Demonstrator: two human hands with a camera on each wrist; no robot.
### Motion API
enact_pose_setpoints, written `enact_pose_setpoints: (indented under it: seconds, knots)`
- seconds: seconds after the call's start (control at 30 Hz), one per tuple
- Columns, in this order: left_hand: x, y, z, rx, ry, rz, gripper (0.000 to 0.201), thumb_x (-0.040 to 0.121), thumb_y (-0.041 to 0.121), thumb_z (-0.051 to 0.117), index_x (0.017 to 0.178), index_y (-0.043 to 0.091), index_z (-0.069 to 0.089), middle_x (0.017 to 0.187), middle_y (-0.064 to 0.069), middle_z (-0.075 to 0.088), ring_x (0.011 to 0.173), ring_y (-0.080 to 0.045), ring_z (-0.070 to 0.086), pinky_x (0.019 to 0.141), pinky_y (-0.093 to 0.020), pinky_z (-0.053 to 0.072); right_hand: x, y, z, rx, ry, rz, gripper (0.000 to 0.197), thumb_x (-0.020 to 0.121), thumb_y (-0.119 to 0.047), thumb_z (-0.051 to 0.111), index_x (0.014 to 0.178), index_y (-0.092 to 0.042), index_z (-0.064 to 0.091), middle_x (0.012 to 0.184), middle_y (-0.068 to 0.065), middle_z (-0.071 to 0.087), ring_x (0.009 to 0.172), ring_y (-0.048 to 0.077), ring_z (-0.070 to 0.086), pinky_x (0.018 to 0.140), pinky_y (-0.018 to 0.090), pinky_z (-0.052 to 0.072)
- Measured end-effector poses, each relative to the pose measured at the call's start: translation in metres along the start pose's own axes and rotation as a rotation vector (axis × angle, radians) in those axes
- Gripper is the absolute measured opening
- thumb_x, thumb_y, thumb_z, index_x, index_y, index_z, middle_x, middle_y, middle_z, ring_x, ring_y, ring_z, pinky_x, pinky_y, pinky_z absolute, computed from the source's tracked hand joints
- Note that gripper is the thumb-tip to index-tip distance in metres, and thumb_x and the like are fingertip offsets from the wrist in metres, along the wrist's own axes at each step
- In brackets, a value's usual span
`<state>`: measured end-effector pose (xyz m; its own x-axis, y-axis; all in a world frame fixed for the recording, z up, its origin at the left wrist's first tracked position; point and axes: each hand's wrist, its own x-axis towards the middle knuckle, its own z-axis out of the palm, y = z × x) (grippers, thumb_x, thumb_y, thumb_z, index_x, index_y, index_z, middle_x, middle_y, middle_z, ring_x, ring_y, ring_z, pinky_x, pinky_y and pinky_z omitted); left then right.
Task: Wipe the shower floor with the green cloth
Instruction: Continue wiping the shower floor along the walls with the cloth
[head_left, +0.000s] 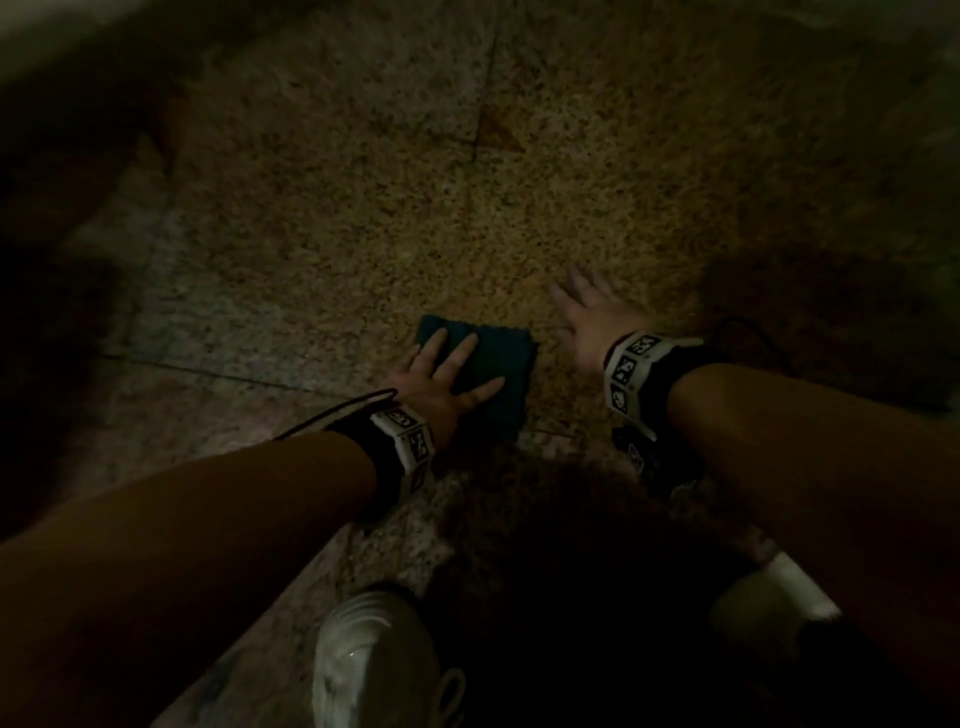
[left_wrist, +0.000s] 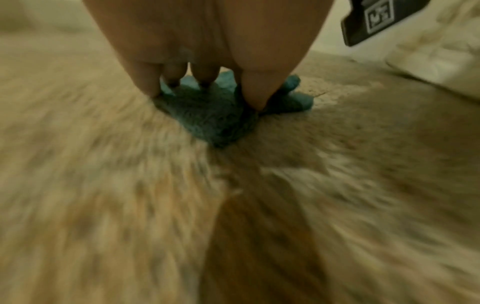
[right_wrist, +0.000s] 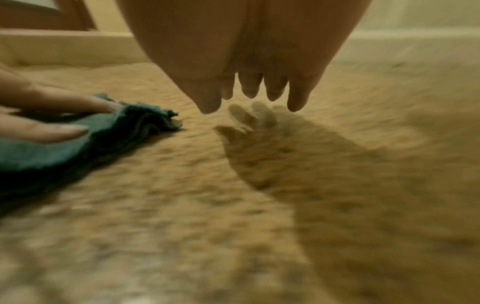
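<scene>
So the left hand (head_left: 441, 379) is flat on the green cloth (head_left: 496, 374), fingers straight and spread, pressing it into the speckled stone shower floor (head_left: 363, 208) rather than gripping it. The right hand (head_left: 592, 322) is just beside the cloth, fingers loosely spread and holding nothing; from the right wrist view it looks like it's hovering a bit above the floor, since its shadow sits apart from the fingertips. Biggest risk imo: with only a flat palm on top, the folded cloth could bunch up or slide out from under the fingers on a fast pass, and one corner already looks rumpled. A joint line in the floor (head_left: 483, 93) might snag an edge too. It's really dark in the head view, so I can't tell wet from dry or what's been wiped. Both wrist views are blurry, and the white shoes (head_left: 374, 660) at the bottom are half cut off
</scene>
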<state>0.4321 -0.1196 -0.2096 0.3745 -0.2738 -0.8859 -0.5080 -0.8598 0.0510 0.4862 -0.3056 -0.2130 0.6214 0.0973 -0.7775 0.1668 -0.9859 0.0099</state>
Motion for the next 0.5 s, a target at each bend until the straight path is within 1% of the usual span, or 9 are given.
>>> enact_pose_setpoints:
  seconds: [0.07,0.13,0.2,0.33,0.4,0.5]
  knots:
    - [-0.006,0.002,0.007,-0.002,-0.001,-0.027,0.087,0.095,0.029,0.052,0.142,0.05,-0.018,0.147,0.001,-0.04,0.139,-0.032,-0.03,0.115,-0.049,-0.001,0.004,-0.011,0.004,-0.001,-0.002,-0.054,0.058,0.104,-0.025,0.023,0.151,-0.025,-0.01,0.157,0.001,-0.022,0.145,0.025,-0.015,0.119,0.04,0.006]
    - [-0.004,0.002,0.009,-0.009,0.033,-0.031,0.082,0.095,0.036,0.049,0.142,0.051,-0.017,0.148,0.002,-0.039,0.139,-0.032,-0.029,0.115,-0.047,-0.002,0.009,-0.019,0.007,0.01,0.007,-0.046,0.061,0.103,-0.019,0.026,0.151,-0.026,-0.011,0.156,0.001,-0.024,0.145,0.027,-0.016,0.119,0.044,0.009]
    - [-0.001,-0.001,0.009,-0.029,0.046,-0.016,0.081,0.096,0.036,0.047,0.141,0.051,-0.018,0.148,0.003,-0.039,0.139,-0.031,-0.029,0.115,-0.048,0.0,0.012,-0.024,0.008,0.005,0.023,-0.027,0.063,0.102,-0.019,0.027,0.15,-0.026,-0.013,0.156,0.0,-0.025,0.144,0.028,-0.017,0.118,0.046,0.011]
    - [0.004,-0.008,0.005,-0.045,0.047,-0.014,0.083,0.096,0.034,0.049,0.139,0.055,-0.019,0.147,0.007,-0.041,0.139,-0.028,-0.03,0.115,-0.048,0.006,0.012,-0.017,0.006,-0.043,0.007,-0.042,0.067,0.102,-0.02,0.03,0.149,-0.027,-0.017,0.155,0.001,-0.026,0.145,0.026,-0.016,0.119,0.039,0.009]
    - [0.01,-0.01,-0.002,-0.053,0.069,-0.034,0.082,0.096,0.034,0.049,0.138,0.056,-0.018,0.147,0.007,-0.04,0.139,-0.028,-0.029,0.115,-0.048,0.006,0.013,-0.016,0.003,-0.027,-0.011,-0.039,0.07,0.101,-0.019,0.033,0.149,-0.028,-0.017,0.155,0.0,-0.027,0.145,0.024,-0.017,0.119,0.039,0.011]
    - [0.023,-0.019,-0.025,-0.104,0.098,-0.097,0.086,0.093,0.037,0.054,0.139,0.056,-0.016,0.149,0.007,-0.038,0.14,-0.029,-0.026,0.114,-0.05,0.006,0.011,-0.019,0.001,0.011,-0.028,-0.025,0.073,0.098,-0.015,0.036,0.15,-0.027,-0.014,0.155,-0.003,-0.027,0.144,0.023,-0.018,0.119,0.04,0.014]
